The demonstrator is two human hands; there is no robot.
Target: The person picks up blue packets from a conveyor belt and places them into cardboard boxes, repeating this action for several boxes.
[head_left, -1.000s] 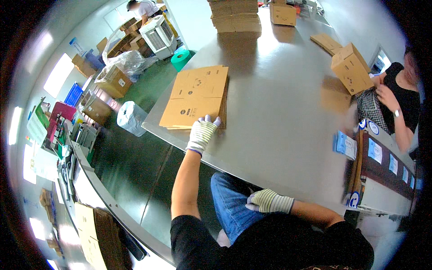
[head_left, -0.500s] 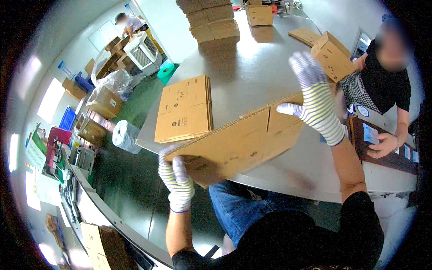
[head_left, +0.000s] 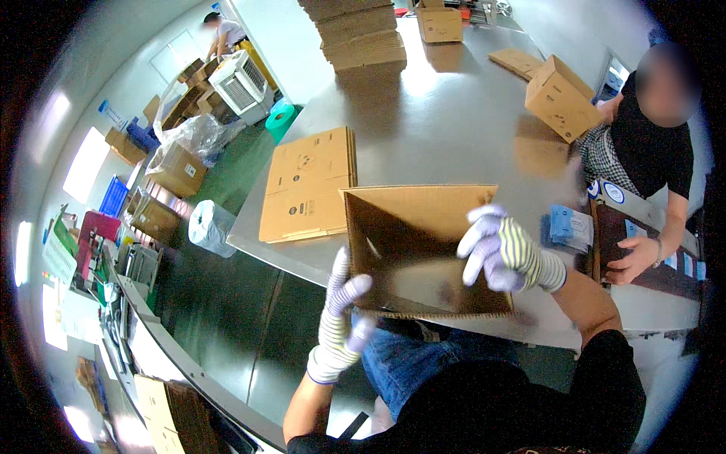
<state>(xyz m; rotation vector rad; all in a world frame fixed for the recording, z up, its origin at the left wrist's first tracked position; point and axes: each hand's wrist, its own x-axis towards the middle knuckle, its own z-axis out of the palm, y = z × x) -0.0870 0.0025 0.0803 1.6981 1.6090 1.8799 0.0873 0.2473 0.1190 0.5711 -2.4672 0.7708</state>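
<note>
Beyond my striped-gloved right fingers (head_left: 472, 240), grey metal tabletop (head_left: 446, 136) offers passage; the open brown cardboard box (head_left: 427, 197) blocks leftward.

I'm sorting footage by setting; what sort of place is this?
Probably a packing room: it has a tall stack of flattened brown cardboard, an open brown cardboard box in the foreground, and a dark-brown belt-like surface carrying small blue packets.

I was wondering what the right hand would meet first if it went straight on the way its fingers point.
Most likely the inside of the open cardboard box, since the right hand points leftward across its opening; depth is unclear, so it may be touching the box now.
</note>
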